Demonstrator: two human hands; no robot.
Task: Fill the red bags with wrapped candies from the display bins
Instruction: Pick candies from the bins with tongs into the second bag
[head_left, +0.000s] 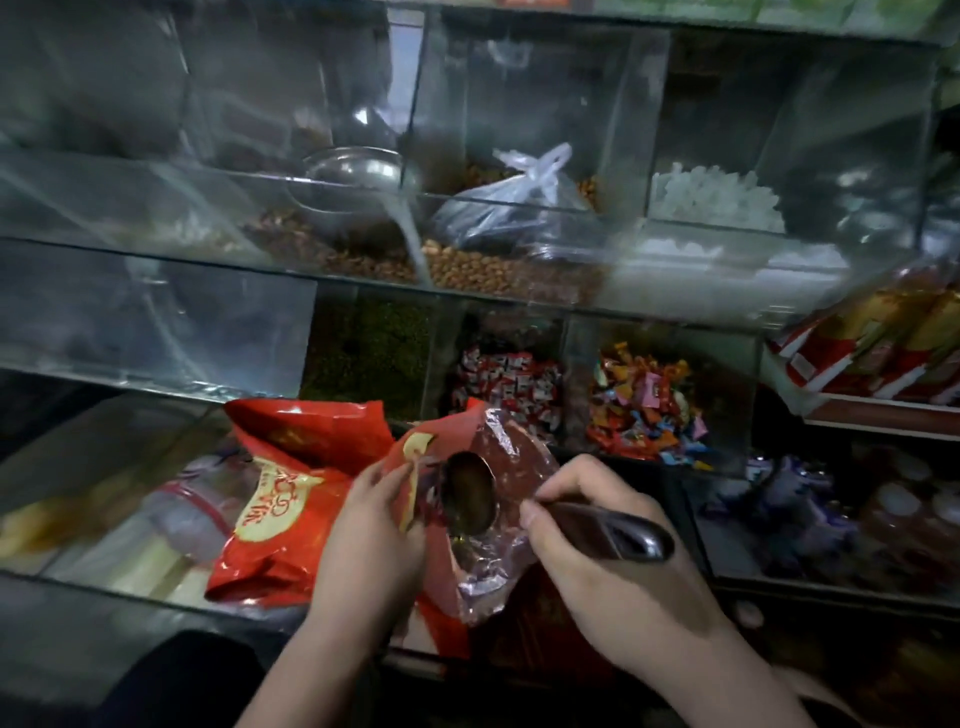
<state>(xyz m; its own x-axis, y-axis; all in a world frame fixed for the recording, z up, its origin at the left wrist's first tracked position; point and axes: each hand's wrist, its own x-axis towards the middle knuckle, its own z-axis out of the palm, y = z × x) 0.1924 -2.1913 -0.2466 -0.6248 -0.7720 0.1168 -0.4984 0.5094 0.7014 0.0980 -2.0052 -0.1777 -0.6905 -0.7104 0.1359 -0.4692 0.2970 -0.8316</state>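
My left hand (371, 525) pinches the rim of a red bag (498, 467) and holds its mouth open. My right hand (602, 545) grips the dark handle of a metal scoop (470, 499), whose bowl sits inside the bag's mouth. A second red bag (291, 499) with gold print lies to the left on the glass counter, its top open. Behind the bags, one bin holds red-and-white wrapped candies (506, 384) and the bin to its right holds mixed coloured wrapped candies (644, 405).
Glass bins on the upper shelf hold nuts, a metal bowl (353, 176), a tied plastic bag (514, 202) and white sweets (717, 197). Packaged snacks (878, 343) lie at the right. A glass counter edge (130, 592) runs along the lower left.
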